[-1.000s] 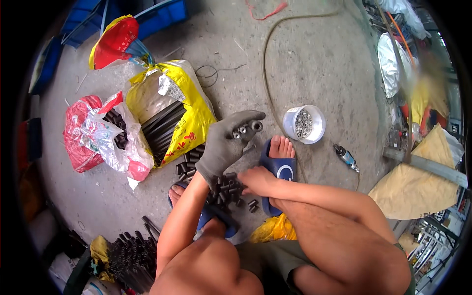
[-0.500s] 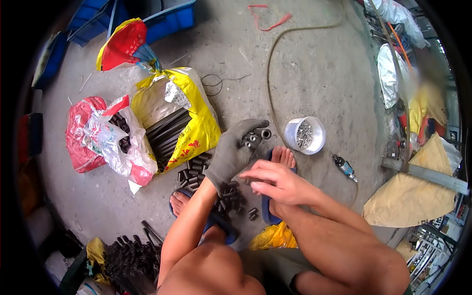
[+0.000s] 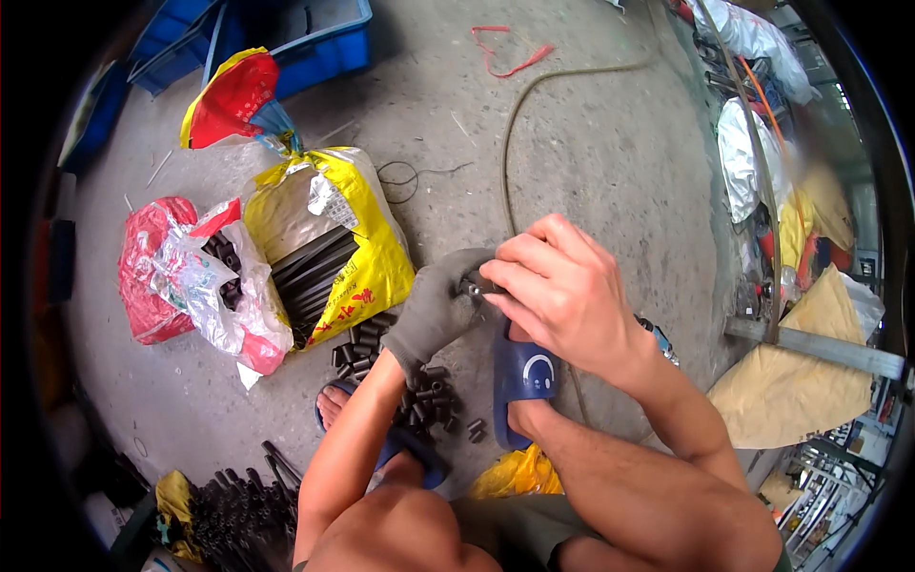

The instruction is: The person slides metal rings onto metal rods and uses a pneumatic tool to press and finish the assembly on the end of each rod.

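Observation:
My left hand [image 3: 440, 303], in a grey glove, is closed around short black tubes [image 3: 469, 286]. A bit of shiny metal shows at a tube's end; how many tubes the hand holds is hidden. My bare right hand [image 3: 567, 291] meets it from the right, thumb and fingers pinched together at the tubes. What sits between those fingertips cannot be made out. Below my left hand, a pile of loose short black tubes [image 3: 429, 405] lies on the floor between my feet.
A yellow sack [image 3: 386, 253] of long black tubes stands left, beside a red-and-white bag [image 3: 157, 272] of short ones. Blue crates [image 3: 324, 48] are at the far left. A hose [image 3: 507, 143] crosses the floor; an air tool [image 3: 660, 341] is partly hidden behind my right wrist.
My right hand has moved up and right, from beside the left wrist to the tubes in the left hand. It now covers the white bucket of small metal parts.

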Demonstrator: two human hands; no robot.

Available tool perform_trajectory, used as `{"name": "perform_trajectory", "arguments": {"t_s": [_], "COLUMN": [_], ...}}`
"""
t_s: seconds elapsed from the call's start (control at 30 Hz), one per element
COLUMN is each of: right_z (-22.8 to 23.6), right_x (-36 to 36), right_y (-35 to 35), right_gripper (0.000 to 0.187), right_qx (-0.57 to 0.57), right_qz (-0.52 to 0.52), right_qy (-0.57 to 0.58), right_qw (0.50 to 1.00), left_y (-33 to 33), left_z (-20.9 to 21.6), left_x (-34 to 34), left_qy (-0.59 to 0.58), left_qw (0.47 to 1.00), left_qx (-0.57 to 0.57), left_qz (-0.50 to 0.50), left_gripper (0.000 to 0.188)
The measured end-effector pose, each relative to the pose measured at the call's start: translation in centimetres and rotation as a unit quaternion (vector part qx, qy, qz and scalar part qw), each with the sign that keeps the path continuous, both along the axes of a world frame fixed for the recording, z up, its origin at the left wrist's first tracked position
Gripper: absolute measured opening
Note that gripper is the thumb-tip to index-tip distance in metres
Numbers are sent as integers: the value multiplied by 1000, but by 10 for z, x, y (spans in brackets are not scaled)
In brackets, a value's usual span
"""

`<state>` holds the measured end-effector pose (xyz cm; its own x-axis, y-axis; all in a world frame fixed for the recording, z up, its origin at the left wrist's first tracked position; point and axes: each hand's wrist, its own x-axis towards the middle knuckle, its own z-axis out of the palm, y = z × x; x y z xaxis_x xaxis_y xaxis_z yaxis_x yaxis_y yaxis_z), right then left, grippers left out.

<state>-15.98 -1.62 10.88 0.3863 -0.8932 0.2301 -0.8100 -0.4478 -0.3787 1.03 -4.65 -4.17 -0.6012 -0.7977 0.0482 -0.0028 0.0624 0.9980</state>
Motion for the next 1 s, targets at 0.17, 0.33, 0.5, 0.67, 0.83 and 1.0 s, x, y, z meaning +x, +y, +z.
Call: {"name": "perform_trajectory", "arguments": {"t_s": [0.17,0.33,0.5,0.67,0.83,1.0], "right_z": [-2,11,11,5,-15,-130], "right_x": [-4,-7,-9,-12,0,39], "right_y": [-4,-7,-11,-14,4,71], "right_gripper": [9,4,7,12,19,14], "right_qx": [0,68,51,88,-90,115], "right_qz": [35,38,33,45,13,168], "right_qy": [62,92,113,138,30,-3], "right_qw": [997,993,992,985,995,979], "left_y": [-5,-5,-10,-10,-14,-21], "left_z": [-1,7,17,12,-1,-22], "left_x": [-3,-6,-11,-13,-2,-9], "left_qy": [-77,-97,-71,-48,23,-46], "left_qw": [997,994,996,997,999,999], "left_qx": [-7,-39,6,-6,-12,17], "left_qz": [-12,-37,-48,-60,-34,4], "left_gripper": [36,29,20,19,42,29]}}
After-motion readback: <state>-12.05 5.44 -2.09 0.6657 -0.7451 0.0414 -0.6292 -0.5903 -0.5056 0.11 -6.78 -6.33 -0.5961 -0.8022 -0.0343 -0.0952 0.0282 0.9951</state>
